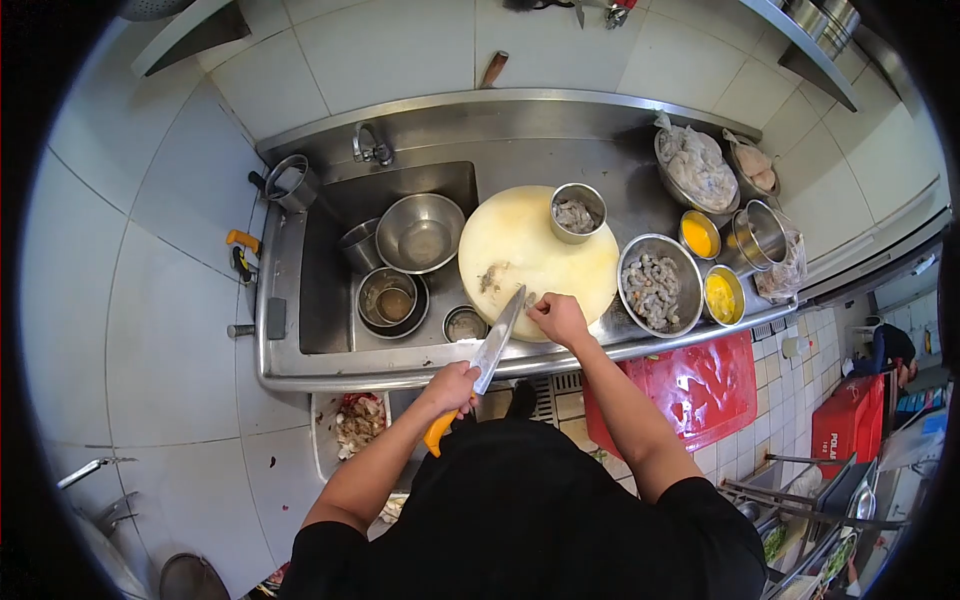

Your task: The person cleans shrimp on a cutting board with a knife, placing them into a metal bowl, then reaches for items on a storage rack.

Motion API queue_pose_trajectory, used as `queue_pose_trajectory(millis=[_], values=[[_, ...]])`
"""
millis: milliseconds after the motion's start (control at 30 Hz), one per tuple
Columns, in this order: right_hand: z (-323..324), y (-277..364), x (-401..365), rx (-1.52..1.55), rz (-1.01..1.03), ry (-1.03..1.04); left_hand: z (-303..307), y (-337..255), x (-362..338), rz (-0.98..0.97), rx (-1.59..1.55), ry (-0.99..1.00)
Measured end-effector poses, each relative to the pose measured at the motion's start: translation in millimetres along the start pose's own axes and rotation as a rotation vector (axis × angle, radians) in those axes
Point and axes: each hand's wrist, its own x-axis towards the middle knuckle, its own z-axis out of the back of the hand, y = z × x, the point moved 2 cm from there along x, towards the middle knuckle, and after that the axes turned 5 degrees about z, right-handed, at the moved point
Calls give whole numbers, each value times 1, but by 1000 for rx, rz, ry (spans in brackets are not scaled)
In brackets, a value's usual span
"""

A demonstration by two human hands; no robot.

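White wall tiles [395,55] rise behind a brushed stainless-steel counter [570,155]. On it, by the near edge of a round, cream-coloured cutting board [540,260], is a small greyish shrimp piece [530,299]. The right hand [562,319] has its fingertips closed on it, apparently in a pinch. The left hand [455,388] is wrapped round a broad steel knife with an orange handle [497,343], its tip just beside the piece. Judging by this, the step in hand is cleaning or slitting a single shrimp; the next move calls for a steady pinch and small strokes of the tip, clear of the fingers. Dark residue [490,278] smears the board near the blade. Farther out, a steel cup of grey pieces [578,212] stands on the board, and a wide steel bowl of grey shrimp [660,290] sits beside it.
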Motion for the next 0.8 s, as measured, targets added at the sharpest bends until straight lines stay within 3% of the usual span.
queue_pose_trajectory(millis=[267, 333, 367, 433, 533, 800], values=[[-2, -3, 1, 0, -6, 5, 5, -8, -3, -4, 75, 23], [-3, -3, 0, 29, 3, 12, 10, -17, -6, -114, 537, -181], [-2, -3, 0, 29, 2, 13, 10, -18, -8, -113, 537, -180], [-3, -3, 1, 30, -15, 30, 13, -26, -17, -195, 815, -430], [-3, -3, 1, 41, -5, 35, 18, -43, -32, -95, 808, -449], [-2, -3, 2, 45, -22, 46, 30, -50, -32, -97, 805, -539]])
